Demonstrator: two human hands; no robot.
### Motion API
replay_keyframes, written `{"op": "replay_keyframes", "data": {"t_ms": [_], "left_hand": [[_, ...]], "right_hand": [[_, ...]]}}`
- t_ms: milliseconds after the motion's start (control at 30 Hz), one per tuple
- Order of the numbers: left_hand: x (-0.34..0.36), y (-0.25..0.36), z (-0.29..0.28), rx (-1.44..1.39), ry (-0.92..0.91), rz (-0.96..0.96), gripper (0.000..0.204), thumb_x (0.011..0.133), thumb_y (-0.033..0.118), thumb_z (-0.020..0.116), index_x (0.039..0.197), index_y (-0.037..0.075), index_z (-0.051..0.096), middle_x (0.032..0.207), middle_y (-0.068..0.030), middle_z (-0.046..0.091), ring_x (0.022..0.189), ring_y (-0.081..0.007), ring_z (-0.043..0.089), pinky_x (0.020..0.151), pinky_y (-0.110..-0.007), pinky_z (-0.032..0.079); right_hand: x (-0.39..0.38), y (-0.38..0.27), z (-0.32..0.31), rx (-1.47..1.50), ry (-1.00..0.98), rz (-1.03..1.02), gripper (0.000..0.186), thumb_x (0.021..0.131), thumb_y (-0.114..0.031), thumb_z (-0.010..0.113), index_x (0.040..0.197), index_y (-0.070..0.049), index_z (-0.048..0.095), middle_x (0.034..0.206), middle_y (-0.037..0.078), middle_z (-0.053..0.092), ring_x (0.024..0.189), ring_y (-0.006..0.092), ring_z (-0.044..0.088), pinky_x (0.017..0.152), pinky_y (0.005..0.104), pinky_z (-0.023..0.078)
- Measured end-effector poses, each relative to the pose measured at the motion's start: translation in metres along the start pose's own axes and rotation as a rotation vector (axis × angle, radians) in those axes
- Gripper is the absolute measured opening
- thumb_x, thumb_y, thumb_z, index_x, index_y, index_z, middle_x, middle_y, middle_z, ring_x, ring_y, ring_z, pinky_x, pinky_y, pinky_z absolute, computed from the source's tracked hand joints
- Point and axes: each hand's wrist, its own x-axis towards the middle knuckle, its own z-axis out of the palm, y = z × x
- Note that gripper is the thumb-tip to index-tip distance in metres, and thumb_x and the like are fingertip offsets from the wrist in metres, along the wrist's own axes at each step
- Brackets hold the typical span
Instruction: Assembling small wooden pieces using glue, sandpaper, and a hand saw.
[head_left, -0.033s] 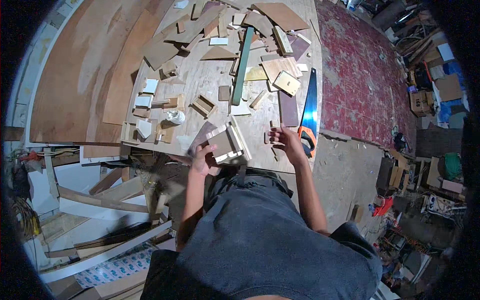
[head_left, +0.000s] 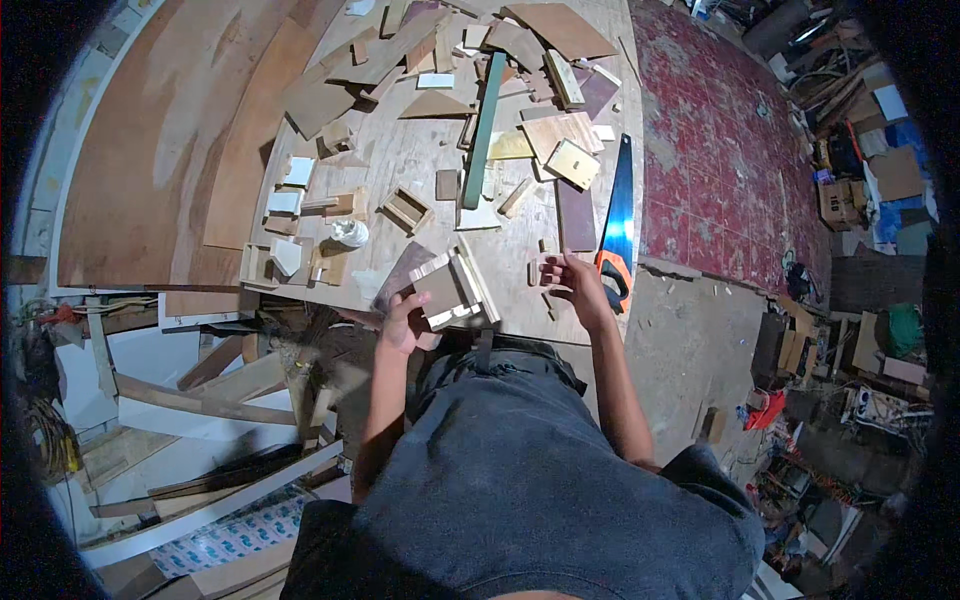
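Note:
My left hand [head_left: 404, 322] is closed on the left side of a small wooden box [head_left: 441, 288], held tilted above the table's near edge. Pale wood strips edge its brown panel, and a longer pale strip runs down its right side. My right hand [head_left: 577, 283] is raised to the right of the box, apart from it. Its fingers are loosely bent and spread, with no held thing visible. Beside those fingertips lie small wood sticks [head_left: 533, 273]. A handsaw [head_left: 619, 215] with a blue-looking blade and orange-and-black handle rests just right of that hand.
Offcuts cover the far part of the wooden table [head_left: 375, 185], among them a long green strip [head_left: 485, 130]. Small open wooden boxes [head_left: 408, 211] and a white roll [head_left: 349, 234] stand on the left. Lumber [head_left: 205, 400] is piled below left; clutter [head_left: 880, 330] lines the right.

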Motion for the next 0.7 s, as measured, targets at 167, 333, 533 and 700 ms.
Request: {"op": "replay_keyframes", "data": {"t_ms": [167,333,533,700], "left_hand": [[0.008,-0.041,-0.051,0.07,0.026,-0.095,0.038,0.08,0.014,0.072,0.113,-0.003,0.062,0.106,-0.0089,0.067,0.094,-0.0184,0.066,0.084,-0.033,0.054],[0.036,-0.076,-0.062,0.091,0.027,-0.165,0.028,0.083,0.011,0.071,0.108,-0.001,0.065,0.1,-0.0078,0.07,0.092,-0.0173,0.068,0.085,-0.03,0.052],[0.087,-0.11,-0.084,0.079,-0.026,-0.232,0.032,0.085,0.013,0.07,0.111,-0.003,0.061,0.108,-0.0113,0.068,0.097,-0.0197,0.067,0.091,-0.033,0.052],[0.114,-0.104,-0.074,0.207,-0.067,-0.341,0.029,0.087,0.016,0.07,0.11,0.001,0.061,0.107,-0.0111,0.068,0.097,-0.0199,0.067,0.086,-0.035,0.055]], "right_hand": [[0.009,0.033,-0.016,-0.09,0.012,0.033,0.033,0.097,-0.034,0.053,0.108,-0.006,0.067,0.1,0.002,0.07,0.083,0.01,0.063,0.073,0.0293,0.049],[0.033,0.068,-0.006,-0.2,-0.126,0.045,0.043,0.098,-0.042,0.054,0.117,-0.005,0.064,0.107,0.005,0.07,0.092,0.0127,0.062,0.081,0.0335,0.049],[0.083,0.098,0.004,-0.036,-0.288,0.175,0.059,0.097,-0.057,0.049,0.123,-0.004,0.059,0.113,0.005,0.066,0.1,0.016,0.058,0.091,0.0395,0.045],[0.105,0.097,0.002,0.107,-0.394,0.197,0.072,0.094,-0.068,0.04,0.119,-0.004,0.061,0.108,0.005,0.063,0.1,0.0219,0.053,0.093,0.044,0.041]]}}
